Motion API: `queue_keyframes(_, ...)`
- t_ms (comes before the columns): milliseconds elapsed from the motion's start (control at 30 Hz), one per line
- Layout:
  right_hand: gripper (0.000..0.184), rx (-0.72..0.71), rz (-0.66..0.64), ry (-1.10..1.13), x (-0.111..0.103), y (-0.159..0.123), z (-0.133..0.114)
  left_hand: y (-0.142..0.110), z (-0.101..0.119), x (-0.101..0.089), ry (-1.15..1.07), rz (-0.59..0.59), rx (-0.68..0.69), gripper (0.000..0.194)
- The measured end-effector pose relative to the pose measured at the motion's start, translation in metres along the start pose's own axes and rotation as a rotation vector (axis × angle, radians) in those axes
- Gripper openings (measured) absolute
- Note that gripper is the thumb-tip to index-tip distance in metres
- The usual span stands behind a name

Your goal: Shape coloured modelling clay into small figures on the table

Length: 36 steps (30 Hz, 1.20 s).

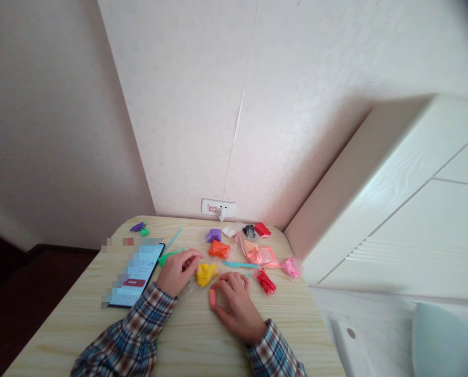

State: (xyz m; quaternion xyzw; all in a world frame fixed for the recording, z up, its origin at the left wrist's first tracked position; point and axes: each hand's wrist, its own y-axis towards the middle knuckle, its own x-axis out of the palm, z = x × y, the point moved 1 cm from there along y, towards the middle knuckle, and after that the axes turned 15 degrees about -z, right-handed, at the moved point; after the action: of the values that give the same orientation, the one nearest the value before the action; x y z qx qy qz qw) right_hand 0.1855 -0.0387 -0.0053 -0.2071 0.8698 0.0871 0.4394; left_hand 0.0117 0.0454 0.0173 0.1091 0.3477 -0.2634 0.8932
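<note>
My right hand (236, 306) rests low over the wooden table, its thumb and fingers curved round a small salmon-orange piece of modelling clay (212, 298). To its left, my left hand (178, 271) has bent fingers drawn together; whatever they pinch, if anything, is hidden. Just beside those fingertips lies yellow clay (206, 274) in a clear wrapper. Green clay (166, 257) shows partly behind my left hand. A turquoise plastic modelling knife (239, 265) lies beyond my right hand, and a packet of red clay (265, 281) is to its right.
Orange clay (219, 249), purple clay (214, 235), black clay (250, 231) and pink clay (291, 267) lie in wrappers towards the back. A phone (139, 275) lies left, partly blurred out. A thin turquoise stick (174, 240) is behind it. A wall socket (218, 208) holds a plug.
</note>
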Motion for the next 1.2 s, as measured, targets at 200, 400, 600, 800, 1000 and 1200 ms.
queue_keyframes(200, 0.032, 0.025, 0.013, -0.029, -0.001, -0.004, 0.008, -0.001, 0.000, 0.000, -0.023, 0.004, 0.007, 0.026)
queue_keyframes(400, 0.028, 0.025, -0.018, -0.029, -0.002, -0.002, -0.003, -0.002, 0.001, -0.001, -0.030, 0.008, 0.024, 0.025)
queue_keyframes(600, 0.026, 0.013, -0.012, -0.056, -0.001, -0.002, -0.002, -0.004, 0.002, -0.002, -0.011, 0.027, 0.019, 0.024)
queue_keyframes(800, 0.024, 0.002, -0.001, -0.057, 0.001, -0.002, -0.004, -0.005, 0.004, -0.002, 0.013, 0.014, 0.023, 0.024)
queue_keyframes(1000, 0.023, 0.008, -0.015, -0.048, 0.000, -0.002, -0.004, -0.005, 0.003, -0.003, 0.048, 0.009, 0.014, 0.025)
queue_keyframes(1200, 0.022, -0.014, -0.013, -0.031, 0.002, 0.001, -0.006, -0.004, 0.000, -0.001, 0.064, 0.023, 0.033, 0.023)
